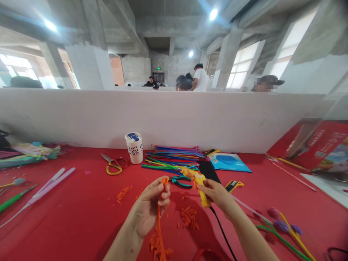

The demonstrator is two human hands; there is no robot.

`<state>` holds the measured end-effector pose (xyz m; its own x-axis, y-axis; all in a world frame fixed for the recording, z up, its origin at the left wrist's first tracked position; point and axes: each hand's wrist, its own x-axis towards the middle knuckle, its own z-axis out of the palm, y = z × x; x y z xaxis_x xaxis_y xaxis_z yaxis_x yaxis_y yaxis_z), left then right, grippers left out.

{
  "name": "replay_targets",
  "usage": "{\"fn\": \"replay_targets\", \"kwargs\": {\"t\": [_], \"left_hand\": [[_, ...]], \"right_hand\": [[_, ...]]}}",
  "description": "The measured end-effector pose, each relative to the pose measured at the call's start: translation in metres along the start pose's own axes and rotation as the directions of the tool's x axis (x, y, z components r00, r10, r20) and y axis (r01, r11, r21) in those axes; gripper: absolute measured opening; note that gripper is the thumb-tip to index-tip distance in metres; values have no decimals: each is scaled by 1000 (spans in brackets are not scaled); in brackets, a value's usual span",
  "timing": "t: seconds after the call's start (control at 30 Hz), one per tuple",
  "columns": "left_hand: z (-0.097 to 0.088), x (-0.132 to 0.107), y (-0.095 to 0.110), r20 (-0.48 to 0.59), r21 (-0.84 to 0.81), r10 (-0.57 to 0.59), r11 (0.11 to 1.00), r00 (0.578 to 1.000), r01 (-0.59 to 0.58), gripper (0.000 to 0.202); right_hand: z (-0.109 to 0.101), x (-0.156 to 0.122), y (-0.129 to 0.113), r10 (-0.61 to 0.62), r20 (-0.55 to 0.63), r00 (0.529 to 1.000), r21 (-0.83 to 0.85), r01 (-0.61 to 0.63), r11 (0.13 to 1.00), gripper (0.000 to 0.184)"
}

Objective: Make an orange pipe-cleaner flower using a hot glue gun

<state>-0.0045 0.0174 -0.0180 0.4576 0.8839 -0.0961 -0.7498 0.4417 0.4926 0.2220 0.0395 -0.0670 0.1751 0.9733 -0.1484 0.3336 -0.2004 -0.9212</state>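
My left hand (pixel 152 199) pinches an orange pipe cleaner (pixel 160 232), with an orange tuft showing at the fingertips and the stem hanging down toward me. In my right hand (pixel 217 194) is a yellow hot glue gun (pixel 202 188), its nozzle pointing up and left and a black cord (pixel 221 228) trailing from the grip. The gun's tip is apart from the pipe cleaner. Below the hands lies a pile of short orange pieces (pixel 189 217), and more orange scraps (pixel 155 248) are near the front edge. Teal-handled pliers (pixel 181 181) rest just beyond, between my hands.
Behind the pliers are bundled coloured pipe cleaners (pixel 174 156), a white cup (pixel 135 148), scissors (pixel 112 165) and a blue packet (pixel 230 162). Pipe-cleaner flowers (pixel 282 226) lie at right, a green-handled tool (pixel 13 201) at left. A white partition (pixel 174 116) closes off the red table (pixel 89 203).
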Motion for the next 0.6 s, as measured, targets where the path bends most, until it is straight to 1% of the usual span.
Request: {"fn": "replay_targets", "kwargs": {"t": [0.07, 0.13, 0.23, 0.3, 0.37, 0.43, 0.47, 0.53, 0.6], "left_hand": [[-1, 1, 1, -29, 71, 39, 997, 999, -37, 13], [-1, 3, 0, -71, 157, 97, 984, 993, -85, 12], [-3, 6, -1, -147, 281, 186, 950, 972, -139, 11], [-4, 7, -1, -203, 330, 220, 933, 954, -145, 13], [-5, 8, 0, -252, 360, 229, 924, 940, -129, 16], [-5, 9, 1, -272, 375, 237, 919, 933, -124, 18], [-5, 9, 2, -272, 383, 242, 915, 931, -126, 17], [-5, 8, 3, -265, 395, 257, 908, 929, -138, 16], [-5, 8, 5, -255, 418, 278, 895, 926, -154, 15]], "right_hand": [[-3, -11, -15, -21, 34, 999, 167, 15, 986, 33], [-5, -24, -29, -34, 81, 996, 300, 8, 954, 33], [-5, -41, -45, -57, 166, 984, 427, -20, 904, 27], [-3, -49, -51, -106, 202, 974, 480, -4, 877, 26], [-1, -54, -56, -134, 159, 978, 467, 45, 883, 26], [0, -58, -58, -110, 97, 989, 380, 65, 923, 24], [1, -60, -59, -91, 88, 992, 339, 56, 939, 23], [1, -64, -61, -79, 112, 991, 327, 38, 944, 22], [2, -69, -62, -107, 155, 982, 385, 40, 922, 23]]}}
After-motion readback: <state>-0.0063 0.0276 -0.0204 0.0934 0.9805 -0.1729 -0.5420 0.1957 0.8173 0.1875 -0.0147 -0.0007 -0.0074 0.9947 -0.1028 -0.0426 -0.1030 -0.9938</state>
